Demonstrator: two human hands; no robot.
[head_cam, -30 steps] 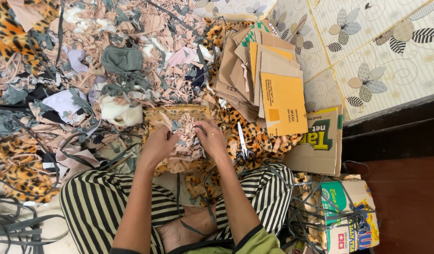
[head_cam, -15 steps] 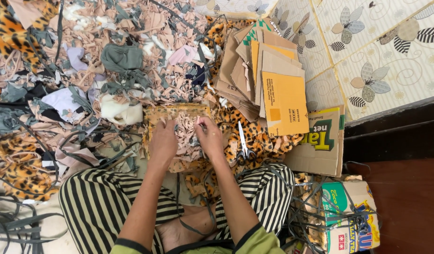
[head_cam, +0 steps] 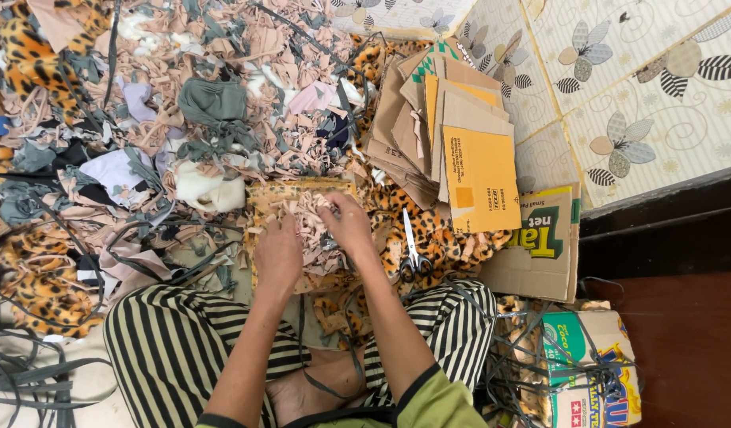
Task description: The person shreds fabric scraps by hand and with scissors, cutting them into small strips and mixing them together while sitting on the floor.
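Note:
I sit cross-legged in striped trousers over a small heap of pink fabric scraps (head_cam: pixel 311 215) lying on a yellowish cardboard piece (head_cam: pixel 264 194). My left hand (head_cam: pixel 278 250) rests palm down on the left side of that heap, fingers spread. My right hand (head_cam: pixel 347 222) lies on the heap's right side, fingertips pinching among the scraps near its top. A pair of scissors (head_cam: pixel 411 247) lies just right of my right hand on leopard-print cloth (head_cam: pixel 440 238).
A large pile of cloth offcuts (head_cam: pixel 183 103) covers the floor ahead and to the left. Flattened cardboard sheets (head_cam: pixel 452 127) are stacked ahead right, with a printed box flap (head_cam: pixel 540 238) beside them. A carton (head_cam: pixel 591 364) stands at my right knee. Grey straps (head_cam: pixel 32 372) lie at left.
Both hands have moved forward over the scrap heap and flattened it onto the cardboard; a second ago they held the scraps bunched up between them.

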